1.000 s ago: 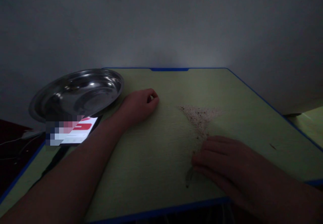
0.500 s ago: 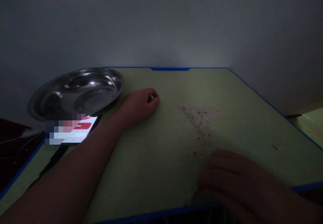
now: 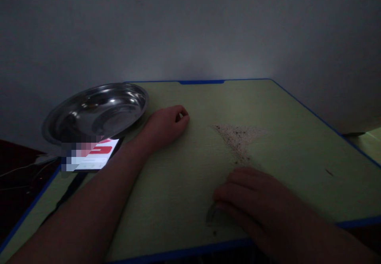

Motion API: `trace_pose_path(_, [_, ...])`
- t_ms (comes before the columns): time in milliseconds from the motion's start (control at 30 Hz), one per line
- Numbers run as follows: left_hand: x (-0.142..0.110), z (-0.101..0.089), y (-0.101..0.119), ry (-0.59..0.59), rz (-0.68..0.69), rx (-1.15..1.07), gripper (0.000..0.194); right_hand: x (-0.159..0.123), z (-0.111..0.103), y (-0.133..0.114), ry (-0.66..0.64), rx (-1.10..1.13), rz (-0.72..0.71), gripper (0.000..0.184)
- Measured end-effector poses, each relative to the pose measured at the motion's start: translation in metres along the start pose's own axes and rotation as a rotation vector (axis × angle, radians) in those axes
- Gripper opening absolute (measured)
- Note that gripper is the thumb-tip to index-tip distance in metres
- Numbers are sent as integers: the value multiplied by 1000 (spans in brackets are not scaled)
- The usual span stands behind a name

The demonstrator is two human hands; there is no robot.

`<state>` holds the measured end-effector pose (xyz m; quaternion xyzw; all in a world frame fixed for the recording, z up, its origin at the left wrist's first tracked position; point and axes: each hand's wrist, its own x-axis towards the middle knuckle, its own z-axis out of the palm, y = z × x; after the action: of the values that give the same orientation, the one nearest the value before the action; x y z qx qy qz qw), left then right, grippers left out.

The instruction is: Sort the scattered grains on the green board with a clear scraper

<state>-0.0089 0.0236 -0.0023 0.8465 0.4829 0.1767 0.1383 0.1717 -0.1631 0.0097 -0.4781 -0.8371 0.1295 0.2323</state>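
A thin patch of fine pale grains with dark specks [image 3: 239, 139] lies spread on the pale wooden tabletop [image 3: 178, 200], narrowing towards me. Just on the near side of it is my right hand [image 3: 247, 200], palm down with fingers bent and pressed together. Under the fingers a small see-through thing with a curved edge [image 3: 211, 215] partly shows; most of it is hidden, so its kind is unclear. My left hand [image 3: 169, 125] rests on the table left of the grains, fingers curled into a loose fist with a small gap by the thumb. Nothing shows inside it.
A shiny steel basin [image 3: 98, 111] stands tilted at the left, beside my left forearm. Below its rim lies a phone with a lit screen [image 3: 95, 159], partly blurred out. A dark thin sliver [image 3: 329, 172] lies at the right. Blue edging [image 3: 202, 82] borders the table, with a wall behind.
My right hand has moved left and a little away from me, with the see-through thing under its fingers. My left hand stays put; the view has shifted slightly.
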Motion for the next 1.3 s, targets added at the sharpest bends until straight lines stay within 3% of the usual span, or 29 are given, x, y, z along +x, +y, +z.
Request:
trace_pose_path(100, [0, 0, -1, -9, -6, -7, 31, 1, 1, -4, -33, 64, -2, 26])
trace_pose_path(267, [-1, 0, 1, -1, -4, -15, 31, -4, -7, 0, -37, 134, -51, 32])
trace_pose_path(333, [-1, -1, 2, -4, -16, -9, 30, -8, -13, 5, -14, 134, -9, 29])
trace_pose_path(433, [-1, -1, 3, -10, -23, -8, 30, -13, -18, 12, 40, 83, 71, 20])
trace_pose_path(667, [-1, -3, 2, -28, -38, -1, 33, -20, -9, 19, 116, -67, 112, 23])
trace_pose_path(800, [-2, -5, 3, -36, -36, -15, 34, -27, -17, 32, 152, -150, 188, 18])
trace_pose_path(1000, [0, -4, 3, -38, -37, 2, 32, -14, -21, 38, 198, -144, 197, 19])
trace_pose_path(1167, [-1, -3, 1, -39, -22, -3, 33, -9, -20, 33, 100, -93, 171, 19])
trace_pose_path(1300, [-1, -2, 0, -36, -23, 12, 32, -18, -29, 29, 125, -69, 167, 20])
